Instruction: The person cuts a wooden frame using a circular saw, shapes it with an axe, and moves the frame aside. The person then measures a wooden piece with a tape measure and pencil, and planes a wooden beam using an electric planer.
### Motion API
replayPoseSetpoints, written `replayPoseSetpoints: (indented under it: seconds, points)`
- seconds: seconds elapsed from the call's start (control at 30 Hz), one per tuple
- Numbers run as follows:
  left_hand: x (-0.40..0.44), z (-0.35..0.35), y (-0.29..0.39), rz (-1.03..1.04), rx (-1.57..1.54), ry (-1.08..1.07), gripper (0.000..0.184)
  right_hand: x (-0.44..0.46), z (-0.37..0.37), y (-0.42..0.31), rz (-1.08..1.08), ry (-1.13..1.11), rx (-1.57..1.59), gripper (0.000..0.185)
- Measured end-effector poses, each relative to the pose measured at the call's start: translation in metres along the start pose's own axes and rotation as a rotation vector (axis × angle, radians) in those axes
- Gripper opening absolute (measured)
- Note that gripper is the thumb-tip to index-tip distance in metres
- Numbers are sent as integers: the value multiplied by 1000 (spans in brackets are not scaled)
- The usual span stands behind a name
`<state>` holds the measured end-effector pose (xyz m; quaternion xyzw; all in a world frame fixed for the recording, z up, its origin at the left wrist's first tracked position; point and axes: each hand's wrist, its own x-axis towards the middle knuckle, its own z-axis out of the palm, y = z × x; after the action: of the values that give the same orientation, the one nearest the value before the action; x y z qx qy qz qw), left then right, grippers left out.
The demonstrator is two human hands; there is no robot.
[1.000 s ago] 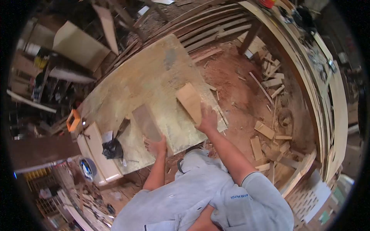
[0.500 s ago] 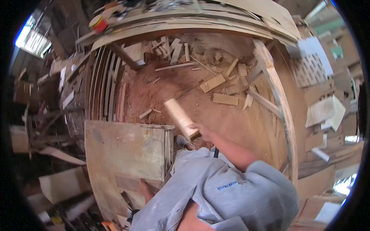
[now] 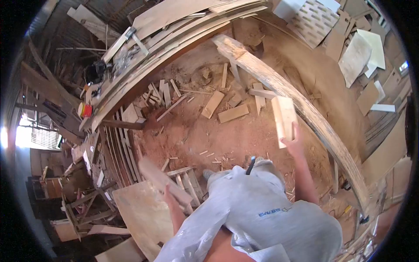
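Observation:
My right hand (image 3: 295,144) is closed around the lower end of a pale, squared wooden block (image 3: 283,115), holding it up beside a long rough beam (image 3: 301,94). Lower left, my left hand (image 3: 169,198) grips a second wooden block (image 3: 162,177), which is longer and slightly smeared by motion. That block is tilted above the corner of a worn plywood sheet (image 3: 137,205). Most of the left fingers are hidden behind the wood.
Offcuts (image 3: 212,105) and splinters lie scattered over the reddish dirt floor (image 3: 187,135). A bench stacked with long boards (image 3: 174,41) spans the back, with a red and yellow tin (image 3: 85,110) at its left end. Cardboard-like sheets (image 3: 355,56) lie at right.
The view has turned. My right hand has carried its block rightward and up to the beam. My left hand, earlier low by the plywood with nothing visible in it, now holds another block.

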<state>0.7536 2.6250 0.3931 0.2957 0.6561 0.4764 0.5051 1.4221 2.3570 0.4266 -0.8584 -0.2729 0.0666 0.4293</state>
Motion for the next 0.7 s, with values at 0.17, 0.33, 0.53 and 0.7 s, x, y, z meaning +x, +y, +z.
replayPoseSetpoints:
  seconds: [0.17, 0.33, 0.53, 0.7]
  points:
    - [-58, 238, 74, 378, 293, -465, 107, 62, -102, 24, 1, 4, -353, 97]
    - [-112, 423, 121, 748, 713, -904, 122, 89, -165, 70, 135, -190, -541, 102]
    - [-166, 608, 125, 1034, 1067, -1311, 123, 83, -154, 141, 280, -119, -668, 117]
    - [-169, 756, 78, 1387, 1078, -1660, 120, 84, -123, 134, 461, -62, -729, 110]
